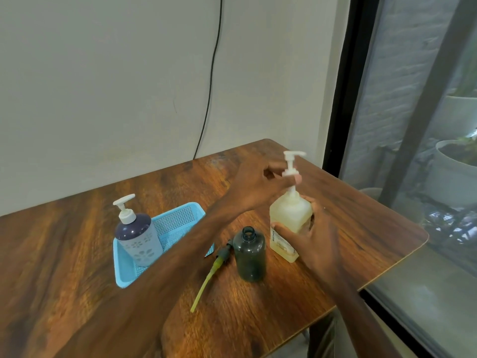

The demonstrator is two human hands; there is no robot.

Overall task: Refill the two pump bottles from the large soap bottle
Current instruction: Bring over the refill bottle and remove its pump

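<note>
Square translucent plastic bottle (289, 215) stands upright on the wood-grain tabletop (77, 254) near its right edge. Pale yellow liquid shows through the walls and there is a printed label low on the front. Right hand (317, 233) has its grip wrapped round the bottle body, thumb on the front, fingers behind. Left hand (255, 184) reaches across from the left, grip pinching the collar of the white plastic pump (291, 161). The collar sits raised above the bottle neck with a white stem showing between them. Just left of the square bottle, apart from it: dark grey-green round plastic bottle (249, 257), upright, neck open, no cap. Its fill level cannot be told through the tinted wall. Beside that, lying flat on the tabletop: loose dark pump head with yellowish dip tube (209, 275), tube pointing toward the near edge. Further left, light blue perforated plastic basket (180, 218), rectangular. It holds one purple-and-lilac round pump bottle (138, 236) with a flower pattern and white pump, upright at the basket's left end. It is opaque, contents hidden. Tabletop glossy, rounded corner. Black cable (211, 73) runs down the plain wall behind.
</note>
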